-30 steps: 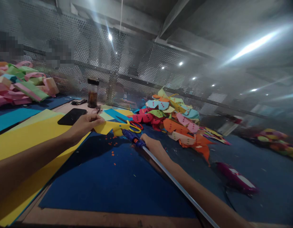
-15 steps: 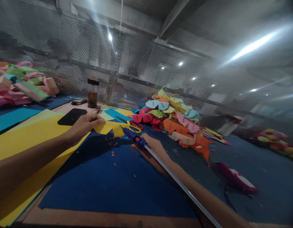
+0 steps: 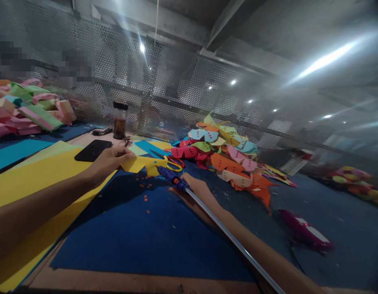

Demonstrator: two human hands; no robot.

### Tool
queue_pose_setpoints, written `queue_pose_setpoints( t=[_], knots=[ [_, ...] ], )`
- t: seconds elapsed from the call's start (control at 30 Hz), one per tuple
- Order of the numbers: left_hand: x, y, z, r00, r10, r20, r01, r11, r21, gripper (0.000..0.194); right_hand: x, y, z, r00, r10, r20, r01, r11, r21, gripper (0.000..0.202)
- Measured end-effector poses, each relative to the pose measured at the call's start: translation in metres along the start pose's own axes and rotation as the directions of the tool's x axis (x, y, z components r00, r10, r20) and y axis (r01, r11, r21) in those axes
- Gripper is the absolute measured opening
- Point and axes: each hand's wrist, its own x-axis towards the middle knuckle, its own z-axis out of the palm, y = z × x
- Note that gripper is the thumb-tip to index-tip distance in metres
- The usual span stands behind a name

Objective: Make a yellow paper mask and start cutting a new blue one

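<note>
Between the thumb and fingers of my left hand [image 3: 110, 161] is a cut-out piece of yellow paper [image 3: 135, 164], held above the blue mat [image 3: 152, 241]. My right hand [image 3: 196, 194] is wrapped around a blue hot glue gun [image 3: 173, 178]. A long clear glue stick [image 3: 228, 234] sticks out of its back end along my right forearm. The gun's nozzle is at the right part of the yellow paper; whether it touches I cannot tell. Just behind lie scissors with yellow handles [image 3: 175, 166] and a red-handled pair [image 3: 181, 160]. Small orange paper bits [image 3: 145, 198] are scattered on the mat.
Large yellow sheets [image 3: 38, 179] lie at left, with a black phone [image 3: 93, 150] on them. A jar with a black lid [image 3: 119, 122] stands behind. Paper cut-outs [image 3: 231, 163] are heaped right of centre. A purple device [image 3: 305, 230] with a cord lies at right. Folded paper pieces [image 3: 38, 110] are piled far left.
Almost nothing differs. Both hands keep their places, and the glue gun's nozzle has shifted very slightly at the yellow paper.
</note>
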Motion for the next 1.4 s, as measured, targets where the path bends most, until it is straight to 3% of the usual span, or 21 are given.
queue_pose_setpoints(
  t=[1.03,1.4],
  knots=[
    [0.0,-0.001,0.0,1.0,0.0,0.001,0.0,1.0,-0.019,0.036,0.004,0.009,0.004,0.994,0.064,0.087,-0.056,0.995,-0.088,0.015],
    [0.0,-0.001,-0.001,1.0,0.003,0.013,-0.003,1.0,-0.017,0.036,0.004,0.009,0.005,0.995,0.073,0.064,-0.067,0.994,-0.085,0.014]
  ],
)
